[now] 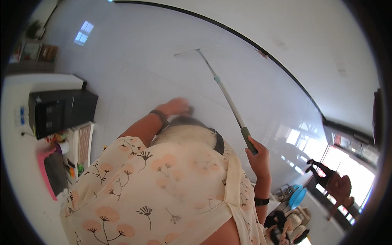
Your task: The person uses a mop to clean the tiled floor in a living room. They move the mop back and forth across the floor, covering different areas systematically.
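Observation:
My right hand (pixel 258 156) grips the green handle (pixel 248 141) of a long-poled floor squeegee or mop. Its grey metal pole (pixel 228 96) slants away across the shiny pale tiled floor (pixel 147 82). A thin T-shaped head (pixel 197 50) lies against the tiles at the far end. My left hand (pixel 176 106), blurred, hangs in front of my body at waist level. Beside its fingers is a small dark shape (pixel 190 111); I cannot tell whether the hand holds it or whether it is my foot beyond.
Black skirting (pixel 214 21) borders the pale wall, with a small pinkish thing (pixel 262 54) against it. A black appliance (pixel 61 111) and pink-framed panel (pixel 49 174) stand left. At right are another person (pixel 333 183), a blue basin (pixel 297 196) and a cluster of indistinct figures (pixel 288 225).

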`<state>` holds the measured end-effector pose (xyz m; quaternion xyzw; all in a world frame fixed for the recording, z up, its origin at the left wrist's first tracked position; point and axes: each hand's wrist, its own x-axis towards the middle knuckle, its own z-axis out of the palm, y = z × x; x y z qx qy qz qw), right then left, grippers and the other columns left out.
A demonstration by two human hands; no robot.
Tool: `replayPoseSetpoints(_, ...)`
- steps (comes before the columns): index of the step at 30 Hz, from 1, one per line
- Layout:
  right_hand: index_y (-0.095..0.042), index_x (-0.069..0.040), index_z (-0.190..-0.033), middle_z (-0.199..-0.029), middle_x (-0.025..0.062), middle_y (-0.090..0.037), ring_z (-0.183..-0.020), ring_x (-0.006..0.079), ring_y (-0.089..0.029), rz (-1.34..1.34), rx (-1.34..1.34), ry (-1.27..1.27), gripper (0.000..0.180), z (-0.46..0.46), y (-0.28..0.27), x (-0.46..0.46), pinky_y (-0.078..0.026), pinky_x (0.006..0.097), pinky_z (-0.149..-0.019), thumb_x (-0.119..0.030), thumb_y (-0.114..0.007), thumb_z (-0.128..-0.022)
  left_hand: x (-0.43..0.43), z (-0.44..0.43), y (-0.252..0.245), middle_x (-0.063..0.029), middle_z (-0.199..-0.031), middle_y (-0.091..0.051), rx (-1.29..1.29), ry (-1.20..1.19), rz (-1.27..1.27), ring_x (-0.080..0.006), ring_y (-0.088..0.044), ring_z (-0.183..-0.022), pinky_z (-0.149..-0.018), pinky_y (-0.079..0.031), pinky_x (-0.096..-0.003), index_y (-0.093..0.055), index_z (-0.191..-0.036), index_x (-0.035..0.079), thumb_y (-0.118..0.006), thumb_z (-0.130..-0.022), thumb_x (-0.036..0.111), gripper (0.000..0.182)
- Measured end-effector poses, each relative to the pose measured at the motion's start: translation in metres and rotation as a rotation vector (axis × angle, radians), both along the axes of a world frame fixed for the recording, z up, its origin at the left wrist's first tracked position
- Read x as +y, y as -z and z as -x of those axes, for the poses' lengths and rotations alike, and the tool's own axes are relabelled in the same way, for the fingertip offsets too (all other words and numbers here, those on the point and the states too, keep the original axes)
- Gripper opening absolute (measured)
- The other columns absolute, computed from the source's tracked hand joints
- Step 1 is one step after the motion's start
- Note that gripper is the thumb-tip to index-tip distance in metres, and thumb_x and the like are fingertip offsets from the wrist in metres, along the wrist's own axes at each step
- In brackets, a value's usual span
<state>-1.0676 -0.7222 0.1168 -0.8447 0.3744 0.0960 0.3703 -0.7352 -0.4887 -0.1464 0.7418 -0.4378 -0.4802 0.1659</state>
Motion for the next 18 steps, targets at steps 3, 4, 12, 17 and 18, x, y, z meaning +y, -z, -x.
replayPoseSetpoints(3,-0.067,-0.011,-0.134,-0.103,0.0156,-0.072,-0.086,0.0273,-0.066,-0.070,-0.046,-0.123,0.054,-0.040,-0.009,0.003,-0.053,0.0353,-0.081,-0.001,-0.074,-0.082,0.023,0.002,-0.006,-0.0175,-0.126,-0.064,0.045,-0.292,0.046,-0.0328,-0.066,-0.107,-0.092,-0.052,-0.0434,-0.040,-0.148,0.009,-0.075,-0.089,0.017,0.069)
replayPoseSetpoints(4,-0.067,-0.012,-0.134,-0.103,0.0155,-0.071,-0.087,0.0287,-0.066,-0.111,-0.073,-0.151,0.054,-0.051,-0.009,0.006,-0.053,0.0362,-0.081,-0.001,-0.075,-0.082,0.031,0.003,-0.007,-0.0187,-0.131,-0.061,0.052,-0.407,0.069,-0.0340,-0.064,-0.111,-0.094,-0.051,-0.0443,-0.031,-0.156,0.011,-0.076,-0.088,0.017,0.081)
replayPoseSetpoints(12,-0.067,-0.016,-0.131,-0.101,0.0114,-0.070,-0.091,0.0330,-0.065,-0.081,-0.105,-0.909,0.049,-0.225,0.027,0.040,-0.054,0.0405,-0.081,-0.007,-0.075,-0.084,0.083,-0.003,-0.039,-0.0216,-0.139,-0.051,-0.419,-0.770,0.401,-0.0418,-0.053,-0.124,-0.100,-0.048,-0.0479,-0.026,-0.158,0.012,-0.080,-0.082,0.013,0.093)
replayPoseSetpoints(17,-0.066,-0.015,-0.131,-0.098,0.0120,-0.070,-0.092,0.0341,-0.066,-0.182,-0.226,-1.175,0.048,-0.279,0.063,0.081,-0.053,0.0429,-0.082,-0.011,-0.075,-0.083,0.133,0.009,0.001,-0.0202,-0.119,-0.060,-0.227,-0.725,-0.137,-0.0407,-0.061,-0.108,-0.090,-0.052,-0.0463,-0.059,-0.123,0.006,-0.081,-0.085,0.017,0.045)
replayPoseSetpoints(18,-0.067,-0.015,-0.130,-0.098,0.0121,-0.071,-0.093,0.0341,-0.066,-0.186,-0.186,-1.215,0.048,-0.284,0.063,0.088,-0.053,0.0428,-0.083,-0.012,-0.075,-0.083,0.139,0.019,0.003,-0.0197,-0.115,-0.061,-0.203,-0.760,-0.161,-0.0401,-0.062,-0.105,-0.089,-0.052,-0.0459,-0.061,-0.115,0.006,-0.080,-0.085,0.018,0.038)
